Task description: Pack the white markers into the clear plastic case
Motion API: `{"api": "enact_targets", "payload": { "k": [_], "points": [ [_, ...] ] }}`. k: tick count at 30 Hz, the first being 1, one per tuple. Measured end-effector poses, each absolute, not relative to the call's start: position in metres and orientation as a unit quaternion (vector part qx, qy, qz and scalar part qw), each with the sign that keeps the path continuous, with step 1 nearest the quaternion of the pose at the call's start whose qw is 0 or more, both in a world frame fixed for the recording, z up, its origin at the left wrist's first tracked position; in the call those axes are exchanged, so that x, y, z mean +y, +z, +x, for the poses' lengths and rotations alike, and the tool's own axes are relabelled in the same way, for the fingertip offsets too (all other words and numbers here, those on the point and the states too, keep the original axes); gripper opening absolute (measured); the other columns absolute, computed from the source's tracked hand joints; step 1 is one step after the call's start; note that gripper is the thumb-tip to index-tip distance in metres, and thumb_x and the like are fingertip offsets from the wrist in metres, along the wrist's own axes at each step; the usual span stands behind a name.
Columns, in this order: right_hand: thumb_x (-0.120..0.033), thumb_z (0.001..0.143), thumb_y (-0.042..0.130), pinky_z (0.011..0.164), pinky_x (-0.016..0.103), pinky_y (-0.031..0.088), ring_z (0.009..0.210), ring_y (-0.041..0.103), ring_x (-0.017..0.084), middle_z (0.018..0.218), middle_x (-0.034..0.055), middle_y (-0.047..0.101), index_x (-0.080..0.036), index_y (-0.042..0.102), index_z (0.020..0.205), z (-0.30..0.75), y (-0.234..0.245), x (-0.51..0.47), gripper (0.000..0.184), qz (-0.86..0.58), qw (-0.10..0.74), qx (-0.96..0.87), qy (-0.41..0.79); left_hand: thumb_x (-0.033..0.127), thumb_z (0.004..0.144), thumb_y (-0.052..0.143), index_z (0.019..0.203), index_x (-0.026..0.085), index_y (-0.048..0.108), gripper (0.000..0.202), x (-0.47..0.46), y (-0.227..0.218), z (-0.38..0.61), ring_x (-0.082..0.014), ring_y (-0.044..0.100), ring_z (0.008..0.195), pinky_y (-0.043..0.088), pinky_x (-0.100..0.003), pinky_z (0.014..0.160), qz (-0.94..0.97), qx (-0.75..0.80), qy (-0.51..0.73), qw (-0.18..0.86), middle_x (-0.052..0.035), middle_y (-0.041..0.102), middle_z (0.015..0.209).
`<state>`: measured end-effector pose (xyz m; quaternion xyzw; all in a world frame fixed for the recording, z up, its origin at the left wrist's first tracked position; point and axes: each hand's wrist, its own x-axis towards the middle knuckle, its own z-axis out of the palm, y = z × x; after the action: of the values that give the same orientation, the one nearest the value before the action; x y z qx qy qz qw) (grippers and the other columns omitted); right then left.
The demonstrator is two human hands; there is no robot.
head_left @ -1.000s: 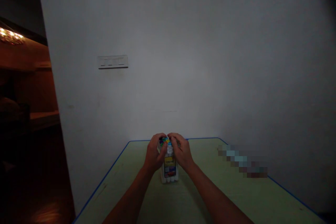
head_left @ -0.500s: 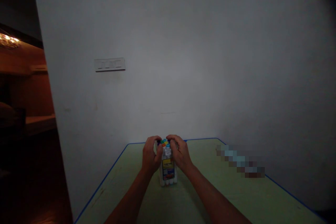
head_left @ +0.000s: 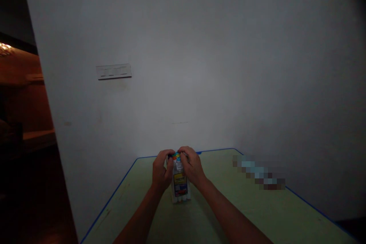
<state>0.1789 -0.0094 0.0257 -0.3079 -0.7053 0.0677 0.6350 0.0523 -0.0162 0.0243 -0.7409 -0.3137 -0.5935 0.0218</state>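
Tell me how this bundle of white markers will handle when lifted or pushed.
The bundle of white markers is probably light for its size, being slim plastic pens. Pushed high near the coloured caps, it would likely tip if it stands on end, which is hard to tell here. The smooth barrels may slide apart unless the label wrap holds them firmly.

There are 2 grips, the left hand (head_left: 162,170) and the right hand (head_left: 192,166), on 1 pack of markers (head_left: 180,185), with at least 3 coloured caps (head_left: 176,156) showing between the fingers. There is 1 bench (head_left: 228,213), 1 wall plate (head_left: 113,71) and 1 pixelated patch (head_left: 259,172) at the far right.
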Motion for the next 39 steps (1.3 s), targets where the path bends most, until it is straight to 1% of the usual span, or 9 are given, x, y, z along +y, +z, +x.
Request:
{"api": "enact_targets", "payload": {
  "k": [3, 7, 10, 13, 20, 23, 30, 34, 39],
  "points": [
    [-0.018, 0.078, 0.035, 0.074, 0.030, 0.039, 0.080, 0.050, 0.017, 0.082, 0.0065, 0.057, -0.016, 0.056, 0.081, 0.1789, 0.0245, -0.0079, 0.022, -0.309, 0.634, -0.707, 0.057, 0.023, 0.080, 0.037, 0.088, 0.016, 0.053, 0.020, -0.0158, 0.0245, 0.0525, -0.0181, 0.055, 0.081, 0.045, -0.033, 0.074, -0.742, -0.315, -0.591, 0.024, -0.0070, 0.058, 0.084],
    [-0.016, 0.079, 0.034, 0.079, 0.032, 0.040, 0.087, 0.051, 0.018, 0.091, 0.0080, 0.059, -0.016, 0.058, 0.092, 0.1784, 0.0216, -0.0053, 0.027, -0.302, 0.633, -0.710, 0.058, 0.023, 0.080, 0.036, 0.090, 0.016, 0.052, 0.021, -0.0144, 0.0233, 0.0522, -0.0182, 0.054, 0.083, 0.045, -0.034, 0.075, -0.742, -0.313, -0.592, 0.031, -0.0077, 0.058, 0.087],
    [-0.015, 0.079, 0.034, 0.081, 0.033, 0.040, 0.089, 0.051, 0.018, 0.094, 0.0078, 0.059, -0.017, 0.058, 0.096, 0.1780, 0.0207, -0.0042, 0.029, -0.293, 0.631, -0.715, 0.068, 0.022, 0.080, 0.036, 0.093, 0.016, 0.052, 0.022, -0.0132, 0.0226, 0.0521, -0.0184, 0.055, 0.085, 0.045, -0.034, 0.076, -0.743, -0.308, -0.593, 0.038, -0.0083, 0.058, 0.090],
    [-0.015, 0.079, 0.034, 0.080, 0.032, 0.040, 0.088, 0.051, 0.018, 0.092, 0.0078, 0.060, -0.016, 0.058, 0.093, 0.1779, 0.0217, -0.0049, 0.028, -0.293, 0.633, -0.712, 0.074, 0.021, 0.080, 0.036, 0.093, 0.016, 0.053, 0.023, -0.0129, 0.0229, 0.0521, -0.0183, 0.055, 0.085, 0.045, -0.033, 0.076, -0.745, -0.304, -0.593, 0.043, -0.0080, 0.059, 0.090],
    [-0.015, 0.078, 0.032, 0.073, 0.030, 0.039, 0.080, 0.049, 0.017, 0.081, 0.0059, 0.056, -0.016, 0.056, 0.082, 0.1776, 0.0262, -0.0092, 0.024, -0.294, 0.630, -0.714, 0.084, 0.022, 0.080, 0.037, 0.083, 0.016, 0.055, 0.019, -0.0162, 0.0271, 0.0532, -0.0174, 0.055, 0.077, 0.045, -0.032, 0.071, -0.743, -0.292, -0.601, 0.043, -0.0062, 0.058, 0.080],
    [-0.014, 0.078, 0.031, 0.071, 0.029, 0.038, 0.077, 0.048, 0.017, 0.078, 0.0052, 0.055, -0.016, 0.054, 0.078, 0.1774, 0.0272, -0.0096, 0.022, -0.293, 0.626, -0.719, 0.076, 0.021, 0.080, 0.036, 0.081, 0.016, 0.054, 0.019, -0.0173, 0.0281, 0.0538, -0.0173, 0.054, 0.077, 0.044, -0.031, 0.070, -0.746, -0.283, -0.601, 0.039, -0.0056, 0.057, 0.079],
    [-0.014, 0.078, 0.032, 0.071, 0.029, 0.037, 0.077, 0.047, 0.017, 0.079, 0.0056, 0.054, -0.016, 0.053, 0.079, 0.1772, 0.0262, -0.0085, 0.022, -0.296, 0.625, -0.719, 0.066, 0.021, 0.081, 0.035, 0.083, 0.016, 0.054, 0.019, -0.0165, 0.0275, 0.0536, -0.0172, 0.054, 0.079, 0.043, -0.031, 0.072, -0.749, -0.292, -0.594, 0.024, -0.0060, 0.057, 0.081],
    [-0.014, 0.079, 0.032, 0.073, 0.029, 0.037, 0.079, 0.048, 0.017, 0.081, 0.0058, 0.055, -0.016, 0.054, 0.081, 0.1771, 0.0237, -0.0063, 0.022, -0.286, 0.627, -0.722, 0.059, 0.022, 0.081, 0.035, 0.084, 0.016, 0.054, 0.020, -0.0151, 0.0263, 0.0536, -0.0172, 0.054, 0.078, 0.044, -0.031, 0.072, -0.747, -0.302, -0.591, 0.033, -0.0063, 0.057, 0.082],
    [-0.014, 0.080, 0.033, 0.074, 0.030, 0.038, 0.081, 0.048, 0.017, 0.083, 0.0062, 0.055, -0.016, 0.054, 0.082, 0.1775, 0.0229, -0.0049, 0.021, -0.284, 0.630, -0.720, 0.059, 0.021, 0.081, 0.035, 0.089, 0.016, 0.053, 0.020, -0.0127, 0.0241, 0.0532, -0.0174, 0.053, 0.083, 0.044, -0.031, 0.075, -0.744, -0.313, -0.587, 0.057, -0.0071, 0.057, 0.086]
  ]
}}
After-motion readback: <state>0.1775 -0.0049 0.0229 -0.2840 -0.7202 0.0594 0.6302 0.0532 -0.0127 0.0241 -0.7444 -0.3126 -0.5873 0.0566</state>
